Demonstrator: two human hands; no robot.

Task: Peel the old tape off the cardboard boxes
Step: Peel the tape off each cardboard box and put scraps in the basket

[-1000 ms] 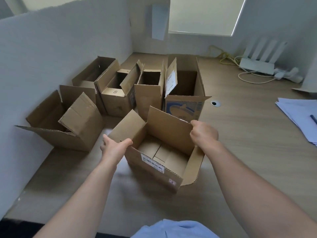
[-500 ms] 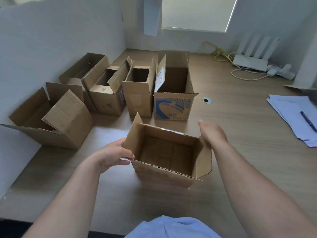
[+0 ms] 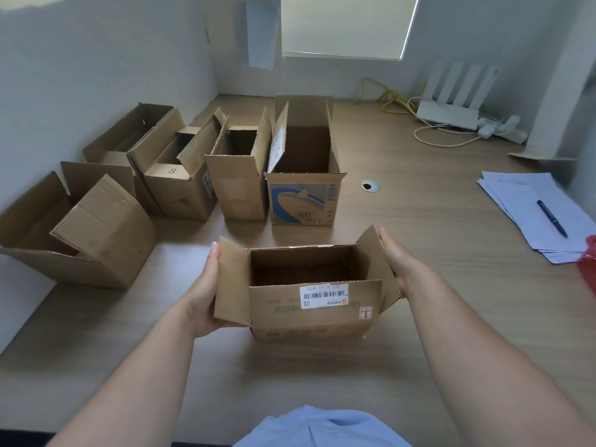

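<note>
Wide pale wooden desk point(image 3: 435, 333), tucked into a corner. There's a grey partition point(image 3: 96, 75) along the left and a drawn blind point(image 3: 342, 24) at the back. A white router point(image 3: 448, 114) and a tangle of cables point(image 3: 445, 141) sit in the far right corner, with a round cable port point(image 3: 370, 186) in the desktop nearer in. A pen point(image 3: 552, 218) lies on a stack of papers point(image 3: 522, 204) on the right.

Open boxes line the left side, ending at the blue-printed box point(image 3: 303, 201). Front and centre is the labelled box point(image 3: 309, 317), flaps up, barcode sticker point(image 3: 324, 295) facing the camera. The left hand point(image 3: 204, 291) and the right hand point(image 3: 400, 266) each press a side flap with straight fingers, sandwiching the box between them.

Whether the box rests on the desk or hangs just above it, I can't tell. Both thumbs are hidden behind cardboard. A pale sliver on the far rim is too small to call tape. A red object point(image 3: 588, 262) is cut off at the right edge.
</note>
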